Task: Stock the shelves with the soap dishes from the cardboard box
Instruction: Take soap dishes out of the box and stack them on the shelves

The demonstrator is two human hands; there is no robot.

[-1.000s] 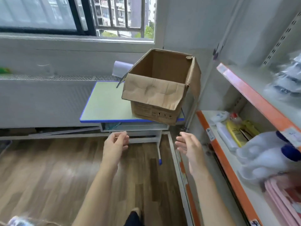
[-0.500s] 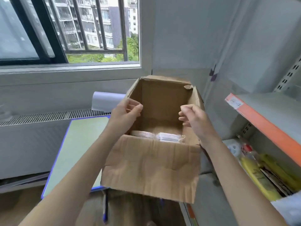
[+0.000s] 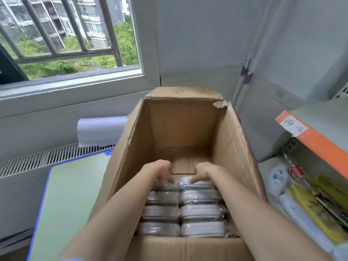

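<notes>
Both hands reach into the cardboard box (image 3: 180, 129): my left hand (image 3: 160, 171) and right hand (image 3: 205, 173) curl over the farthest wrapped soap dishes (image 3: 181, 208), stacked in two rows running near to far beneath my wrists. Whether either truly grips, I cannot tell. Orange-edged shelves (image 3: 316, 140) stand to the right, already holding yellow packets (image 3: 316, 210); box walls hem the lift.

The open brown corrugated cardboard box (image 3: 180, 129) is matt and rough, torn at one corner. Inside, white soap dishes in glossy, crinkled clear plastic wrap (image 3: 201, 213). The pale green blue-edged surface (image 3: 71, 194) looks smooth, faintly sheened.
</notes>
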